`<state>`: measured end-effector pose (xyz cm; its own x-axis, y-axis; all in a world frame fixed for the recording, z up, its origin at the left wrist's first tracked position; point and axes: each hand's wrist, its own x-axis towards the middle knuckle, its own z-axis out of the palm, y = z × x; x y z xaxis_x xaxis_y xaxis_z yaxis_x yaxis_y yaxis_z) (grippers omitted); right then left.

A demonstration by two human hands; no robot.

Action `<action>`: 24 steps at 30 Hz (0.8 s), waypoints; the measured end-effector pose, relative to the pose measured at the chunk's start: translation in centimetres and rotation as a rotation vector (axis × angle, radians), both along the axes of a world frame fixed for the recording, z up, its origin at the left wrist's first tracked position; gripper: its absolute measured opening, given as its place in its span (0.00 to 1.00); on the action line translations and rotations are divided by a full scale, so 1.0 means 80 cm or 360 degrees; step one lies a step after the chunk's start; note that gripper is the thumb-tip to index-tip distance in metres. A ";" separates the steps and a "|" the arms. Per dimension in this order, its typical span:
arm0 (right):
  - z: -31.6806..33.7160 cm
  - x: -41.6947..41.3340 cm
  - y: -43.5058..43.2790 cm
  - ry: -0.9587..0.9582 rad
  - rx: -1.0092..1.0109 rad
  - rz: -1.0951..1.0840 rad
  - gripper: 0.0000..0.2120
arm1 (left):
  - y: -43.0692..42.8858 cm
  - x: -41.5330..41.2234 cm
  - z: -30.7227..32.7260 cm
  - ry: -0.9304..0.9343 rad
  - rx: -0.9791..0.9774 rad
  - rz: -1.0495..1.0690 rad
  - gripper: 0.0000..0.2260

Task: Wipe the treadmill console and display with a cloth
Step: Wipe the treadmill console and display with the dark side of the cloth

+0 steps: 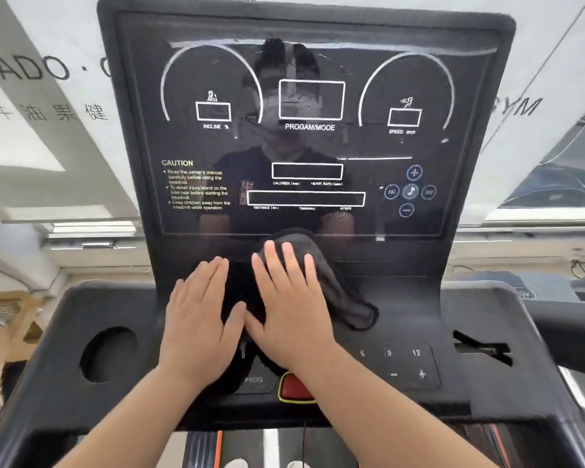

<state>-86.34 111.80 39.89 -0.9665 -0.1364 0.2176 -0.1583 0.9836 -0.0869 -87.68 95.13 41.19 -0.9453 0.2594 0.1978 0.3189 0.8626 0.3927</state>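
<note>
Two bare forearms reach in from the near edge toward the black treadmill console (507, 312), a wide deck with a round cup hole (107, 354) at the left and a slot at the right. Rising from its far side is the display (304, 140), a glossy dark panel printed with "INCLINE %", "PROGAM/MODE", "SPEED" and a "CAUTION" notice at its left. Just below the display's near edge lies the cloth (348, 298), dark and crumpled, spread over the middle of the console. On it the right hand (291, 309) lies flat, palm down, fingers straight and slightly spread. Touching it at the thumb, the left hand (200, 319) presses flat too, fingers pressed together; whether cloth lies under it I cannot tell. Nearer, between the wrists, sits a red button (294, 388), with number keys (389, 352) to its right.
</note>
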 end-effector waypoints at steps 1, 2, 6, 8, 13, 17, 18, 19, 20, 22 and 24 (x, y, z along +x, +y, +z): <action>-0.001 -0.005 -0.003 -0.0002 0.0008 0.0051 0.37 | 0.001 0.000 0.002 -0.0007 -0.0008 0.0001 0.32; -0.003 -0.007 -0.001 0.0007 0.0022 0.0073 0.37 | 0.001 0.000 0.004 -0.0006 -0.0016 0.0000 0.32; -0.013 -0.001 0.053 0.0117 -0.0057 -0.0276 0.40 | 0.012 -0.003 0.014 0.0046 -0.0018 0.0006 0.31; -0.013 -0.003 0.093 0.0193 -0.0111 -0.0564 0.40 | 0.022 -0.006 0.020 0.0094 -0.0023 -0.0007 0.31; 0.028 -0.037 0.183 0.0324 0.0004 -0.0678 0.39 | 0.051 -0.022 0.038 0.0250 -0.0110 -0.0053 0.30; 0.093 -0.084 0.224 0.0485 0.0115 -0.0596 0.48 | 0.060 -0.042 0.057 0.0328 -0.0201 -0.0038 0.30; 0.114 -0.097 0.227 0.0512 0.0109 -0.0613 0.52 | 0.060 -0.047 0.062 0.0342 -0.0217 -0.0037 0.29; 0.136 -0.110 0.227 0.0538 0.0096 -0.0626 0.55 | 0.059 -0.050 0.066 0.0347 -0.0225 -0.0037 0.29; 0.158 -0.122 0.225 0.0567 0.0084 -0.0626 0.56 | 0.058 -0.053 0.068 0.0349 -0.0227 -0.0036 0.29; 0.192 -0.144 0.216 0.0624 0.0083 -0.0583 0.57 | 0.057 -0.054 0.069 0.0349 -0.0214 -0.0018 0.30; 0.207 -0.157 0.201 0.0691 0.0133 -0.0487 0.55 | 0.064 -0.054 0.069 0.0345 -0.0175 0.0020 0.31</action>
<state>-98.87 127.90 56.45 -0.7882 0.1034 0.6067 0.1327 0.9912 0.0035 -92.01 100.24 46.68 -0.8871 0.2788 0.3677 0.3743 0.9009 0.2199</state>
